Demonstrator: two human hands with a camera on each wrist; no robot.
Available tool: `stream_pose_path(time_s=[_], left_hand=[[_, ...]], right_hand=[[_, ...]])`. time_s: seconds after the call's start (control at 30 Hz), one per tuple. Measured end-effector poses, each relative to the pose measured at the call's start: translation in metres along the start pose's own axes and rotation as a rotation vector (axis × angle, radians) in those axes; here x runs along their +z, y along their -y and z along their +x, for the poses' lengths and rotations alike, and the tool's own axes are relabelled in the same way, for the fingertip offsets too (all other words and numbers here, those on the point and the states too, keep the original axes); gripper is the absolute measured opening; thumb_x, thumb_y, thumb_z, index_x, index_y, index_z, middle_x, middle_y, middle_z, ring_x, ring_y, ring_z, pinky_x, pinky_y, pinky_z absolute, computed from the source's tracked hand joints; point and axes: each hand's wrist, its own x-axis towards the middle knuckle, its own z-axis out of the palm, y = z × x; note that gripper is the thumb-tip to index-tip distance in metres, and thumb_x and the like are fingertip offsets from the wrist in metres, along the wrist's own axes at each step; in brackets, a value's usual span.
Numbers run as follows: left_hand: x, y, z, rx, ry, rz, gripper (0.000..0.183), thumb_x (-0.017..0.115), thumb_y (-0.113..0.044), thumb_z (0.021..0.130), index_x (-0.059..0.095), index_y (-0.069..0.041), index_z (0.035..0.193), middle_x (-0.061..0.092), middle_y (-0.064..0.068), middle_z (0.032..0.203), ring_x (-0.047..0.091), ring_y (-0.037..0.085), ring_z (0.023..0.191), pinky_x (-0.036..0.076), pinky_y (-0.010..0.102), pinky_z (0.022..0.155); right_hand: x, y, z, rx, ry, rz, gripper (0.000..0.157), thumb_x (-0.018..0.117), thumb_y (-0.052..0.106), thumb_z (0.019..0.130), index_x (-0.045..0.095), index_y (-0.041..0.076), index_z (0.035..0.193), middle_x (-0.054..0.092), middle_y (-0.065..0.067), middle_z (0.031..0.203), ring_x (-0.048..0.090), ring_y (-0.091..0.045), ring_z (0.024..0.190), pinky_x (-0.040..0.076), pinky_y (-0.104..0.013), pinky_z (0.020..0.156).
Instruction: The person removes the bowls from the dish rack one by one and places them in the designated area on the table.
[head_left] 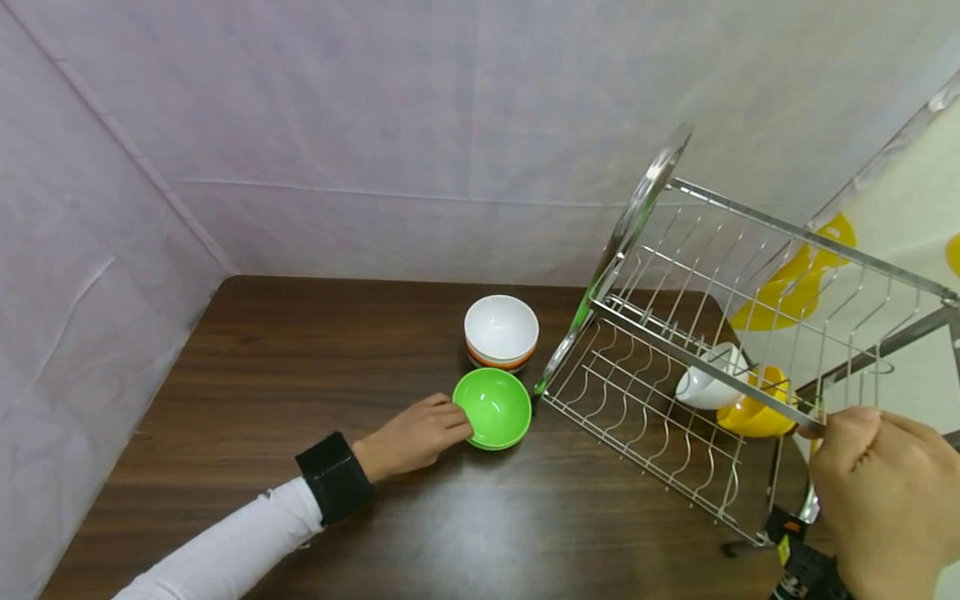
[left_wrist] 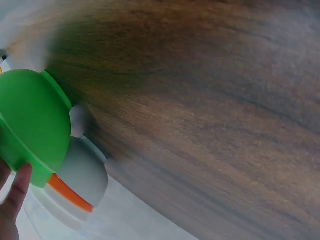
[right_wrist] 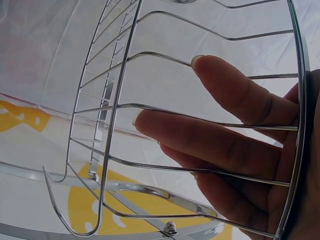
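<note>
My left hand (head_left: 417, 435) pinches the left rim of a green bowl (head_left: 495, 408). A second green edge shows just under that rim. In the left wrist view a fingertip lies on the outside of the green bowl (left_wrist: 37, 115). Right behind it stands a stack of bowls, white (head_left: 501, 327) on top with an orange edge below. My right hand (head_left: 888, 483) grips the front rail of the upper shelf of a metal dish rack (head_left: 705, 367). From below, the fingers (right_wrist: 210, 135) reach under the shelf's wires.
On the rack's lower shelf, a white bowl (head_left: 708, 383) and a yellow bowl (head_left: 757, 408) lean at its right end. The rack stands on the right side of the brown wooden table (head_left: 300, 358). Pale cloth (head_left: 420, 125) hangs behind and at the left.
</note>
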Motion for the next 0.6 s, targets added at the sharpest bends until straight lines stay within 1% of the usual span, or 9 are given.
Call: stream_pose_path(time_s=[0.1, 0.17, 0.23, 0.3, 0.4, 0.5, 0.6], left_hand=[[-0.001, 0.0, 0.001, -0.004, 0.003, -0.015, 0.021, 0.068, 0.002, 0.081, 0.066, -0.011, 0.097, 0.066, -0.001, 0.095, 0.06, 0.015, 0.091, 0.045, 0.03, 0.086], [-0.002, 0.0, 0.003, -0.013, -0.009, -0.04, 0.017, 0.068, -0.002, 0.084, 0.067, -0.012, 0.098, 0.066, -0.002, 0.095, 0.06, 0.014, 0.092, 0.045, 0.03, 0.084], [-0.003, 0.0, 0.006, -0.02, -0.031, -0.057, 0.012, 0.068, -0.008, 0.086, 0.068, -0.011, 0.098, 0.066, -0.002, 0.095, 0.061, 0.014, 0.092, 0.046, 0.029, 0.082], [-0.004, 0.0, 0.009, -0.029, -0.062, -0.079, 0.012, 0.069, -0.012, 0.088, 0.069, -0.01, 0.099, 0.067, -0.002, 0.096, 0.061, 0.013, 0.092, 0.047, 0.028, 0.078], [-0.006, 0.0, 0.016, -0.058, -0.121, -0.097, 0.015, 0.072, -0.011, 0.085, 0.069, -0.008, 0.099, 0.067, -0.001, 0.095, 0.062, 0.012, 0.09, 0.048, 0.026, 0.073], [-0.01, 0.0, 0.025, -0.088, -0.17, -0.11, 0.017, 0.073, -0.008, 0.083, 0.07, -0.007, 0.1, 0.068, 0.0, 0.095, 0.062, 0.012, 0.09, 0.05, 0.027, 0.076], [-0.013, 0.0, 0.041, -0.081, -0.213, -0.107, 0.019, 0.071, -0.007, 0.084, 0.069, -0.006, 0.103, 0.068, 0.001, 0.097, 0.062, 0.013, 0.093, 0.05, 0.027, 0.085]], right_hand=[[0.0, 0.0, 0.0, 0.002, 0.003, 0.0, 0.051, 0.036, 0.017, 0.093, 0.051, -0.001, 0.047, 0.06, -0.026, 0.071, 0.053, -0.045, 0.063, 0.021, -0.036, 0.041], [0.0, 0.0, 0.0, 0.007, 0.012, -0.001, 0.052, 0.036, 0.017, 0.094, 0.053, -0.002, 0.049, 0.061, -0.026, 0.072, 0.054, -0.045, 0.065, 0.022, -0.039, 0.041], [-0.001, 0.0, 0.0, 0.015, 0.019, -0.004, 0.052, 0.036, 0.018, 0.094, 0.054, -0.002, 0.049, 0.061, -0.026, 0.073, 0.054, -0.045, 0.065, 0.023, -0.037, 0.042], [-0.002, 0.0, 0.0, 0.022, 0.026, -0.007, 0.052, 0.035, 0.018, 0.094, 0.054, -0.002, 0.05, 0.061, -0.025, 0.074, 0.054, -0.045, 0.065, 0.023, -0.036, 0.042], [-0.002, 0.0, 0.0, 0.023, 0.023, -0.012, 0.053, 0.035, 0.018, 0.094, 0.052, -0.001, 0.048, 0.061, -0.025, 0.074, 0.055, -0.046, 0.066, 0.024, -0.038, 0.042], [0.0, 0.0, 0.0, 0.014, 0.007, -0.016, 0.053, 0.035, 0.018, 0.094, 0.053, -0.002, 0.048, 0.062, -0.026, 0.073, 0.056, -0.045, 0.071, 0.028, -0.047, 0.046], [0.002, -0.001, 0.0, -0.006, -0.019, -0.018, 0.053, 0.035, 0.019, 0.094, 0.052, -0.003, 0.049, 0.062, -0.025, 0.071, 0.057, -0.045, 0.072, 0.028, -0.049, 0.048]])
